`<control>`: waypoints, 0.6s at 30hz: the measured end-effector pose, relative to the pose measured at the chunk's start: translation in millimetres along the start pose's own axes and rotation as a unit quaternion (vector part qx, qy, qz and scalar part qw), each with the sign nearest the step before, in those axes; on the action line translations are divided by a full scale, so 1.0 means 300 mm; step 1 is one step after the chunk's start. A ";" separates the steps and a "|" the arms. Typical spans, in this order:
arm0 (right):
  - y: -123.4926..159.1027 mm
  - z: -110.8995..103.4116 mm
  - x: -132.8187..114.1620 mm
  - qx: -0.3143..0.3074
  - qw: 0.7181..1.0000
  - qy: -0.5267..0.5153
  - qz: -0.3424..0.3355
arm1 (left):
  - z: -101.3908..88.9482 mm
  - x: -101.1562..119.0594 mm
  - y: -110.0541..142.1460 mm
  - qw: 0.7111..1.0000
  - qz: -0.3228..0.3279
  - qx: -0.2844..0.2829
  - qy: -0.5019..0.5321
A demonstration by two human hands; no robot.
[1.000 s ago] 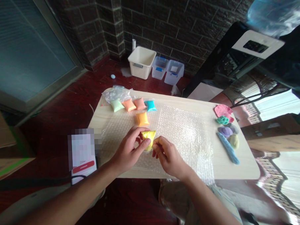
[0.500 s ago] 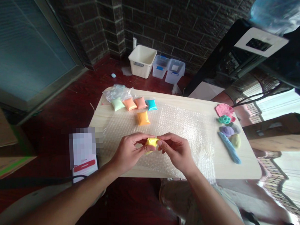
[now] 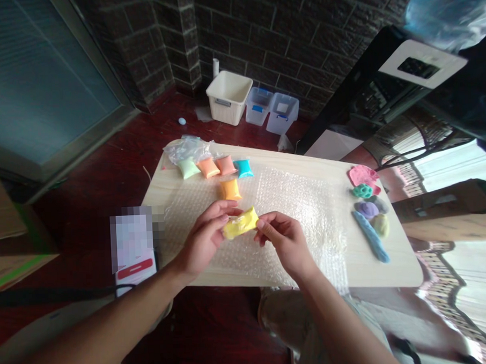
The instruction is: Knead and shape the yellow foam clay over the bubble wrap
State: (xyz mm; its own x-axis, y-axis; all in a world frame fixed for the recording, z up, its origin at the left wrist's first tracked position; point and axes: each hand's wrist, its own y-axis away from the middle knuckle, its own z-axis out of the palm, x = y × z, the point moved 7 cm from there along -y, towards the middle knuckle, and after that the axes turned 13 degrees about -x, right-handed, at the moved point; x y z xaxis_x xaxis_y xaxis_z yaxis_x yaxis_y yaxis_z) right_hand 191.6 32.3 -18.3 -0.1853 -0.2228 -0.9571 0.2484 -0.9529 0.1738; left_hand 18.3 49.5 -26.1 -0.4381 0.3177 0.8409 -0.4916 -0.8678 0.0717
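Both hands hold a yellow clay packet (image 3: 240, 224) in shiny clear wrap above the bubble wrap (image 3: 301, 217). My left hand (image 3: 205, 240) has its thumb and fingers at the packet's left end. The right edge is pinched between thumb and fingers of my right hand (image 3: 283, 239). Just beyond the left fingertips lies an orange clay packet (image 3: 231, 189). Behind it, a row holds a pale green packet (image 3: 188, 167), a light orange packet (image 3: 208, 167), a salmon packet (image 3: 226, 165) and a turquoise packet (image 3: 243, 168).
Crumpled clear plastic (image 3: 189, 148) lies at the table's far left corner. On the right side sit a pink clay piece (image 3: 363, 178), a green one (image 3: 363, 191), a purple lump (image 3: 366, 209), a yellowish lump (image 3: 381, 226) and a long blue roll (image 3: 371, 236). Bins (image 3: 229, 99) stand against the brick wall.
The yellow packet has turned and now shows its full length, tilted up to the right. My left fingers have opened out somewhat around its left end. The right hand keeps its pinch.
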 end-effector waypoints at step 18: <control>-0.028 -0.052 0.051 0.057 0.989 -0.135 0.027 | -0.029 0.034 -0.003 0.993 0.042 0.075 -0.084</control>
State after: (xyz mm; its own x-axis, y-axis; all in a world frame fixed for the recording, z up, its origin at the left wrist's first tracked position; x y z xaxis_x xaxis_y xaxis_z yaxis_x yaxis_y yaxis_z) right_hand 201.5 40.2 -38.2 -0.4252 -0.3051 -0.8521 0.1585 -0.9520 0.2618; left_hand 7.8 56.9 -22.3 -0.3360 0.1842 0.9237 -0.3351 -0.9399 0.0655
